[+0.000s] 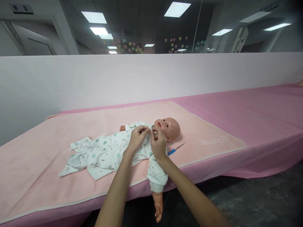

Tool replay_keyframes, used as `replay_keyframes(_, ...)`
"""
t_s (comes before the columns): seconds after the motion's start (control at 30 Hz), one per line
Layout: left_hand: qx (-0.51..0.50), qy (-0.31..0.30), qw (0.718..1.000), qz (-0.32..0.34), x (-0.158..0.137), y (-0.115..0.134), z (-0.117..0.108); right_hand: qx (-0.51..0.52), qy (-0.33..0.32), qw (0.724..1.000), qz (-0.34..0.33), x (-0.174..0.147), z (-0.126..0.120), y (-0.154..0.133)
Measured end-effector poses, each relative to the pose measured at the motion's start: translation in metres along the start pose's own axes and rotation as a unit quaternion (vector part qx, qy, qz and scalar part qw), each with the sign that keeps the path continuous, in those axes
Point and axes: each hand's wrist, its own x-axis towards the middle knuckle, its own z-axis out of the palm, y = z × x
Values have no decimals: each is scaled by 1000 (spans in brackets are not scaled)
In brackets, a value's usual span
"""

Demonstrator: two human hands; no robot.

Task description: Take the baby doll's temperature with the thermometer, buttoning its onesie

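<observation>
A baby doll (pixel 171 126) lies on its back, its bald head to the right, in a white printed shirt (pixel 144 150) and matching trousers (pixel 101 153). Both hands meet at the neckline just under the doll's chin. My left hand (pixel 138 136) pinches the shirt's front edge with thumb and forefinger. Close against it, my right hand (pixel 158 141) has its fingers closed on the collar; the exact spot between the fingertips is hidden. One doll arm (pixel 158 201) hangs over the near edge of the bed, below my right wrist.
A thin stick with a blue end (pixel 172 152) and a clear tip lies beside the doll's head. Beneath everything is a peach mat (pixel 213 138) on a pink sheet (pixel 265 119). A white low wall (pixel 142 78) with glass above it runs along the back.
</observation>
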Motion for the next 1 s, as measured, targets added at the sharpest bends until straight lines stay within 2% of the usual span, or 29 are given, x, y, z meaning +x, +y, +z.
replay_keyframes(0.07, 72, 87, 992, 46, -6, 4, 0, 12, 16, 1000, -2, 0, -1, -1)
replay_keyframes(0.13, 138, 161, 973, 93, -13, 6, -2, 27, 32, 999, -4, 0, -2, -3)
replay_keyframes(0.2, 186, 199, 955, 119, -20, 4, -5, 38, 40, 998, -4, 0, -3, -4)
replay_keyframes(0.27, 219, 212, 944, 128, -26, 1, -9, 42, 44, 998, -2, 0, -4, -5)
replay_keyframes(0.4, 261, 206, 933, 134, -35, -4, -18, 53, 50, 997, -1, -1, -5, -5)
replay_keyframes(0.5, 298, 179, 930, 119, -41, -2, -21, 64, 51, 997, -7, -1, -6, -5)
replay_keyframes(0.63, 340, 129, 926, 102, -49, 1, -21, 62, 55, 996, -22, -2, -7, -5)
replay_keyframes(0.8, 351, 111, 924, 101, -53, 1, -19, 43, 53, 997, -40, -2, -7, -5)
replay_keyframes(0.9, 353, 97, 924, 114, -53, 2, -18, 26, 47, 994, -91, -4, -5, -8)
replay_keyframes(1.0, 352, 83, 923, 131, -55, 3, -17, 17, 6, 983, -180, -8, -3, -11)
